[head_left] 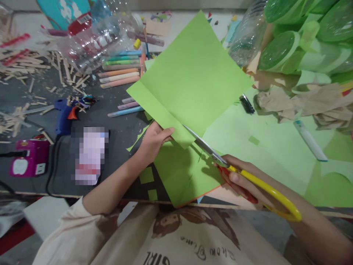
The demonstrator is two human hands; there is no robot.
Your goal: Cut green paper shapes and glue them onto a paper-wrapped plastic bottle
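My left hand (pixel 154 141) pinches the lower left edge of a light green sheet of paper (pixel 193 77), thumb on top. A cut runs along that sheet, parting a strip (pixel 157 108) on its lower left side. In my right hand (pixel 239 176) are scissors (pixel 264 187) with one yellow and one red handle. Their blades point up and left, at the strip's lower end beside the cut. Beneath lies more green paper (pixel 176 176) on the dark table.
On the left are a smartphone (pixel 89 154), a blue glue gun (pixel 64 116), a magenta box (pixel 30 158) and scattered wooden sticks (pixel 22 62). Markers (pixel 121 75) and plastic bottles (pixel 96 40) lie behind. At right are green bottle pieces (pixel 281 51), crumpled brown paper (pixel 292 103) and a cutter (pixel 310 141).
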